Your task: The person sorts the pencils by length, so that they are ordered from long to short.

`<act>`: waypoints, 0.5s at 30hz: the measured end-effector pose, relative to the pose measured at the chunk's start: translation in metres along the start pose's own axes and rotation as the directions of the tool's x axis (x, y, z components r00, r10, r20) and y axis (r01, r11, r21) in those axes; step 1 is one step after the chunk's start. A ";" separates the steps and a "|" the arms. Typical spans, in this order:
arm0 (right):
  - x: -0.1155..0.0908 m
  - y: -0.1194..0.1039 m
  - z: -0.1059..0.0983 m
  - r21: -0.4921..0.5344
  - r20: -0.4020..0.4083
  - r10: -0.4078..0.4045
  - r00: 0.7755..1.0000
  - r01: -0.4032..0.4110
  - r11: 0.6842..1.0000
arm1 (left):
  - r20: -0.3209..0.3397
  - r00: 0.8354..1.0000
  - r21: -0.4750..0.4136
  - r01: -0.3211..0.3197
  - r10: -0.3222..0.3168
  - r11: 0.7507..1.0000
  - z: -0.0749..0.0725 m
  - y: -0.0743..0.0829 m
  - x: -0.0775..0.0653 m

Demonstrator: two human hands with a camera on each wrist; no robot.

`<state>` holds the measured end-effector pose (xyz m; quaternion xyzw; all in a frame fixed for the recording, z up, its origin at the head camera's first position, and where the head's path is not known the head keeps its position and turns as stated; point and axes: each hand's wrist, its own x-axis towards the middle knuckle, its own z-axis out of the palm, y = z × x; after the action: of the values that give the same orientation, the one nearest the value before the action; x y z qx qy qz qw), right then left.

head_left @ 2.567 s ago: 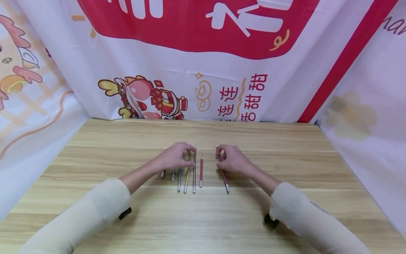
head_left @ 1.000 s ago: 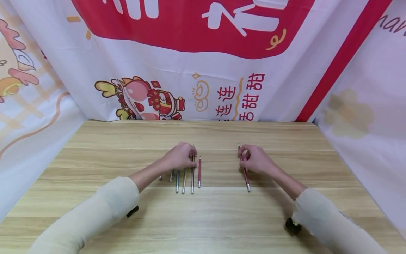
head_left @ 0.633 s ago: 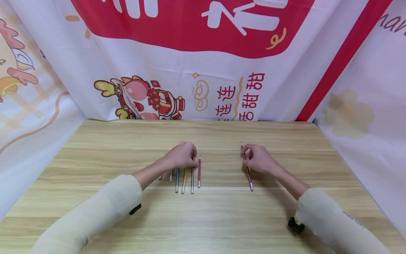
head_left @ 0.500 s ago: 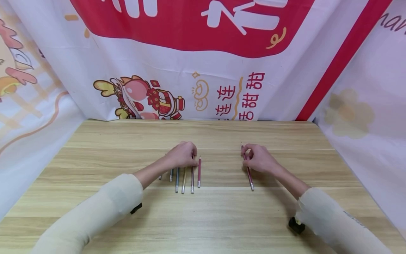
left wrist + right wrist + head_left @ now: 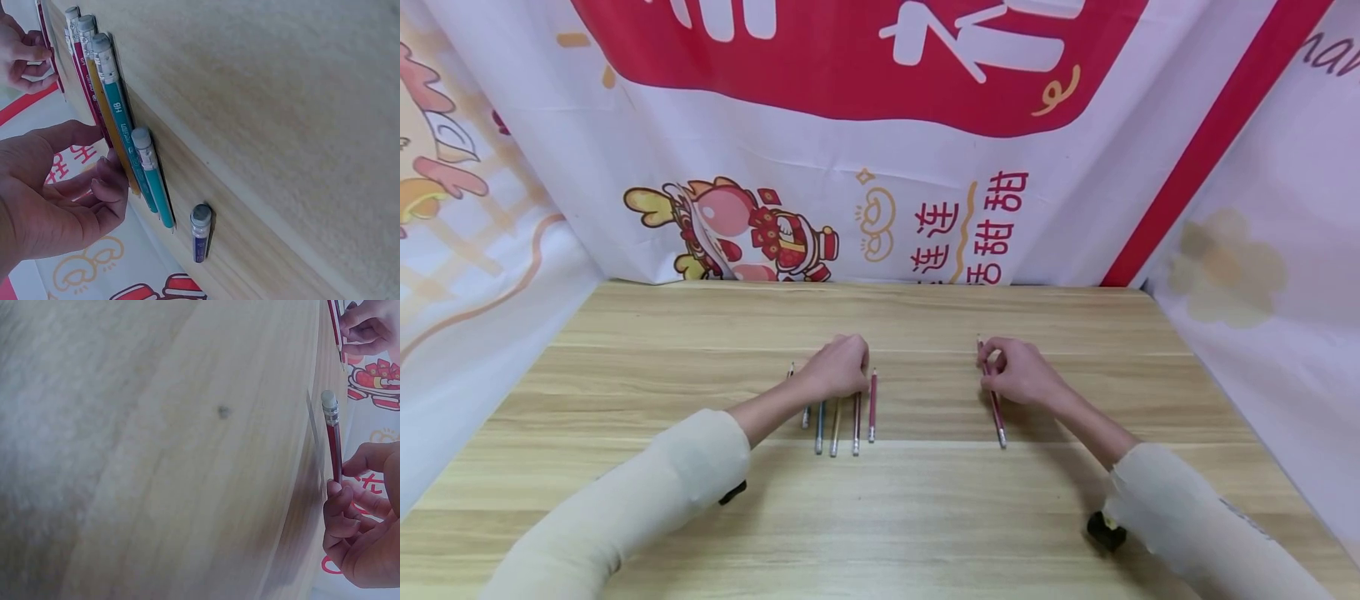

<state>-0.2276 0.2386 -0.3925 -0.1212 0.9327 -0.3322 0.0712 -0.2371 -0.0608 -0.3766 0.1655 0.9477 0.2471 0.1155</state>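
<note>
Near the middle of the table, my left hand [image 5: 841, 367] has its thumb and curled fingers around a dark red pencil [image 5: 857, 425] in a row. In the left wrist view the thumb touches that pencil, and the fingers cover its far part. A shorter red pencil [image 5: 873, 406] lies just right of it. To its left are a yellow pencil [image 5: 835, 429], a blue-green pencil [image 5: 820, 429] and a shorter blue-green pencil [image 5: 153, 178]. Further right, my right hand [image 5: 1021, 371] pinches another dark red pencil [image 5: 997, 412], its eraser end towards me.
A dark blue pencil [image 5: 200, 234] lies at the left end of the row, partly behind the left forearm in the head view. The wood-grain table [image 5: 880, 525] meets a printed cloth backdrop [image 5: 820, 150] at the back, with cloth at both sides.
My right hand has carried its dark red pencil to the right, away from the row, slowing lately. My left hand has shifted slightly right along the row; the other pencils stay put.
</note>
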 end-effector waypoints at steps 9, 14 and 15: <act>-0.001 -0.001 -0.003 0.001 0.002 0.010 1.000 -0.010 1.000 | -0.010 0.998 -0.044 0.061 -0.061 0.997 0.003 0.003 0.000; -0.001 0.000 -0.004 0.010 0.002 0.014 1.000 -0.014 1.000 | -0.012 0.997 -0.050 0.082 -0.082 0.995 0.005 0.005 -0.001; -0.001 0.000 -0.004 0.010 0.000 0.012 1.000 -0.012 1.000 | -0.011 0.997 -0.054 0.082 -0.083 0.995 0.005 0.005 -0.002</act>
<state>-0.2274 0.2417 -0.3891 -0.1154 0.9317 -0.3364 0.0739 -0.2330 -0.0554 -0.3780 0.1215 0.9476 0.2684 0.1236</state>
